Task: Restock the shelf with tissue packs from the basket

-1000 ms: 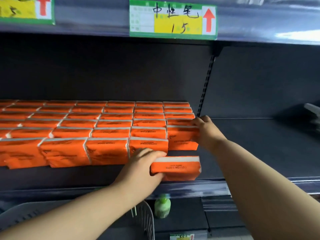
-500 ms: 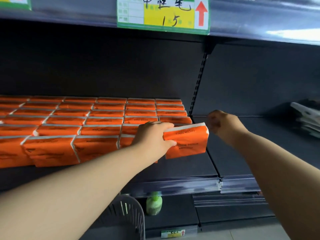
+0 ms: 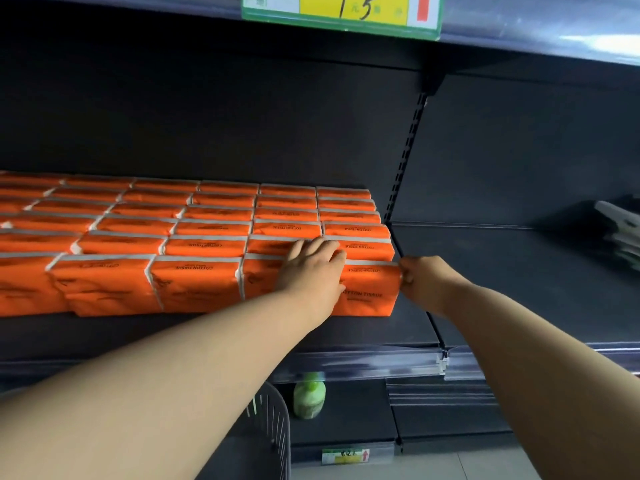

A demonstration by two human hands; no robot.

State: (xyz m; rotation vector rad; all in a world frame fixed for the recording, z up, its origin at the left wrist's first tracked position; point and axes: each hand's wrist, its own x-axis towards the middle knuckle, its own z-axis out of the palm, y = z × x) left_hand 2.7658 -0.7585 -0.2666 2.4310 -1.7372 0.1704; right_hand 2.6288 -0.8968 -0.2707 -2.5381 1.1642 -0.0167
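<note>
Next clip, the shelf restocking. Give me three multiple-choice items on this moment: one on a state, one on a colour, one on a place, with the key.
1. The end pack of the front row is
A. held in the air
B. standing on the shelf, with the left hand on it and the right hand at its end
C. torn open

2. The tissue packs are wrapped in
A. blue
B. green
C. orange

3. The green bottle stands
A. on the lower shelf
B. on the tissue packs
C. in the right hand

Key:
1. B: its base lines up with the rest of the front row.
2. C: every wrap in view is orange.
3. A: it shows below the front edge of the stocked shelf.
</note>
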